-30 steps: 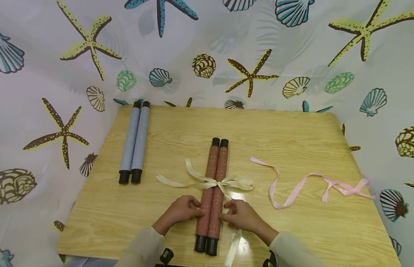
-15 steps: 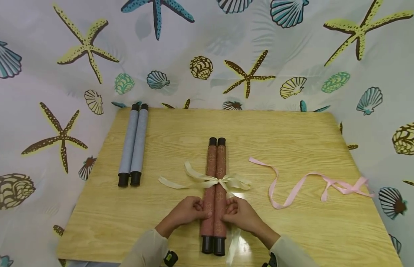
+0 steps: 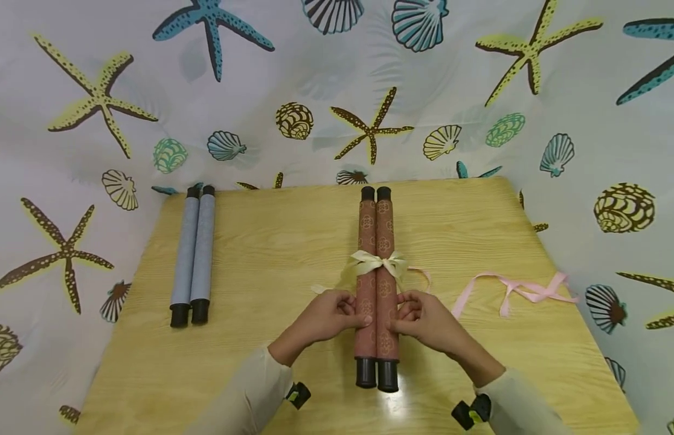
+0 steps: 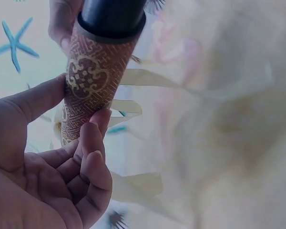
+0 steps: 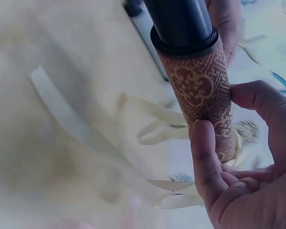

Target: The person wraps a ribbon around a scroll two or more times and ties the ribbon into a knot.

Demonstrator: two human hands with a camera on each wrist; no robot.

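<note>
Two reddish-brown patterned scrolls with black end knobs, the left scroll [image 3: 367, 284] and the right scroll [image 3: 385, 229], lie side by side, bound by a cream ribbon [image 3: 379, 262] in a bow. My left hand [image 3: 327, 315] grips the left scroll's lower half between thumb and fingers. On the opposite side my right hand [image 3: 426, 320] pinches the right scroll the same way. Both wrist views show a patterned scroll [image 4: 88, 76] raised off the table, with ribbon loops and tails hanging from it. Its black knob [image 5: 181, 24] points toward the camera.
Two blue-grey scrolls [image 3: 202, 254] with black ends lie together at the left of the wooden table [image 3: 282, 241]. A pink ribbon [image 3: 484, 275] trails across the right side, partly hidden by my right hand. Shell-printed cloth [image 3: 234, 103] hangs behind the table.
Both hands have lifted the tied scrolls off the table and shifted them forward. The ribbon's tails now hang down. The head view has turned slightly to the right.
</note>
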